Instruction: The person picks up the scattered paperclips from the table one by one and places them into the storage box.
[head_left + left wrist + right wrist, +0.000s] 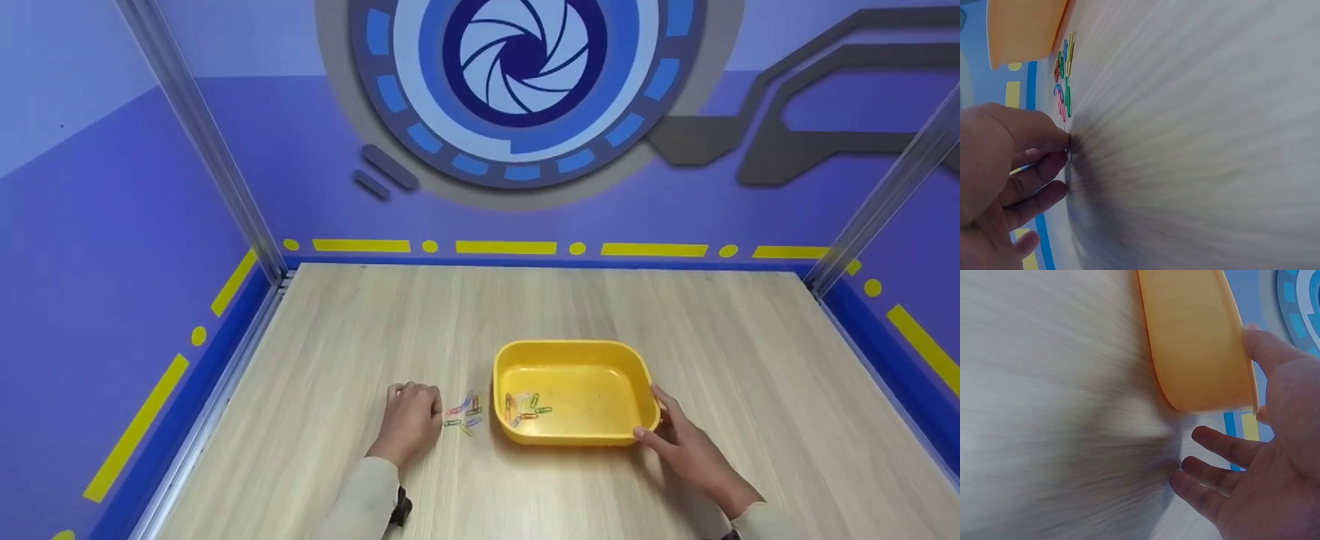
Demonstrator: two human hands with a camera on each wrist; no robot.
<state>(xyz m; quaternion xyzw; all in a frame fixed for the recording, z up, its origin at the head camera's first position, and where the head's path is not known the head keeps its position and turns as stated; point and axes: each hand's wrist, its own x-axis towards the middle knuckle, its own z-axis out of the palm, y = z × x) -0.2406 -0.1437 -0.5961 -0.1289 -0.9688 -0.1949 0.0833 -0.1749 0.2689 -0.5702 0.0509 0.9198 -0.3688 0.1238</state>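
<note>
My left hand [409, 424] is low over the wooden table, left of a loose group of coloured paper clips [474, 411]. In the left wrist view its thumb and forefinger pinch a pale paper clip [1069, 154] at the tabletop, mostly covered by the fingertips. A yellow plastic bin [600, 401] stands to the right of the loose clips. Inside it, several more paper clips [529, 415] lie at the left end. My right hand [694, 454] grips the bin's right end, thumb on the rim; its other fingers [1207, 489] are spread below the bin's corner.
The wooden tabletop [375, 322] is bounded by blue-purple panels [247, 187] with yellow dashes. Metal posts [202, 142] rise at the back corners. A dark band [401, 508] sits on the left wrist.
</note>
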